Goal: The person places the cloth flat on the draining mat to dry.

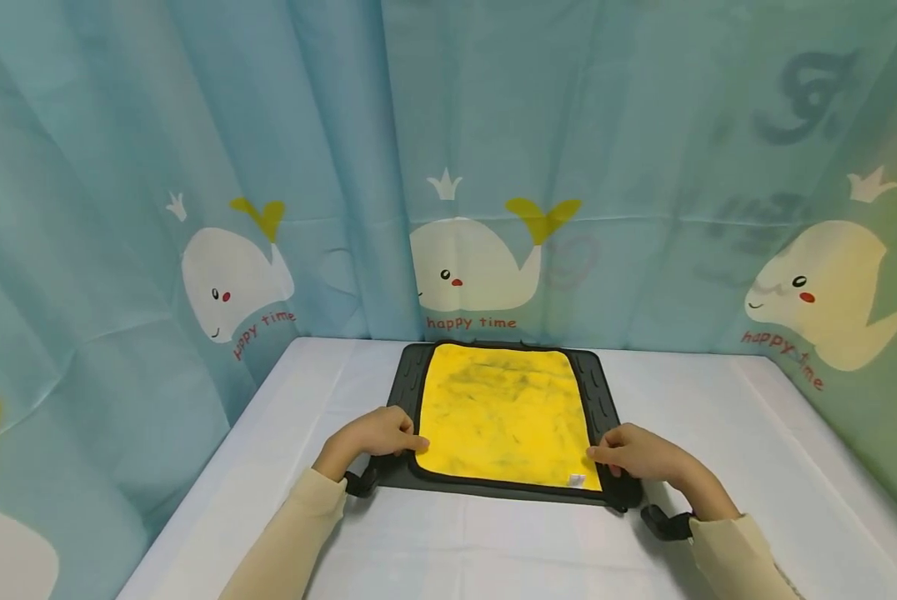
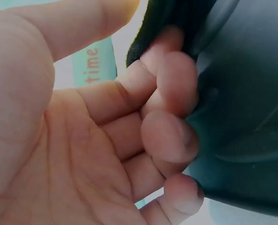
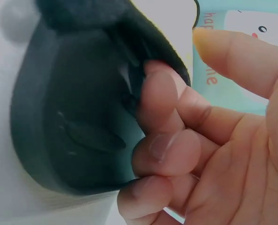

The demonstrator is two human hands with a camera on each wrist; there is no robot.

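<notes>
A yellow cloth (image 1: pixel 504 408) with black edging, grey smudges and a small white tag lies spread over a black ridged mat (image 1: pixel 606 404). My left hand (image 1: pixel 384 432) pinches the cloth's left edge near its front corner, thumb on top. At the right edge, my right hand (image 1: pixel 639 450) pinches the cloth the same way. In the left wrist view the left index finger goes beneath the cloth's black edging (image 2: pixel 153 33), and the other fingers curl by the mat (image 2: pixel 247 117). The right wrist view shows the right fingers curled beside the mat (image 3: pixel 78 126), index under the edging.
Both hands work over a white-covered table (image 1: pixel 448 542). Behind and at the sides hangs a blue curtain (image 1: pixel 343 125) printed with whales. Each wrist carries a black camera mount, such as the one (image 1: pixel 666 523) on the right.
</notes>
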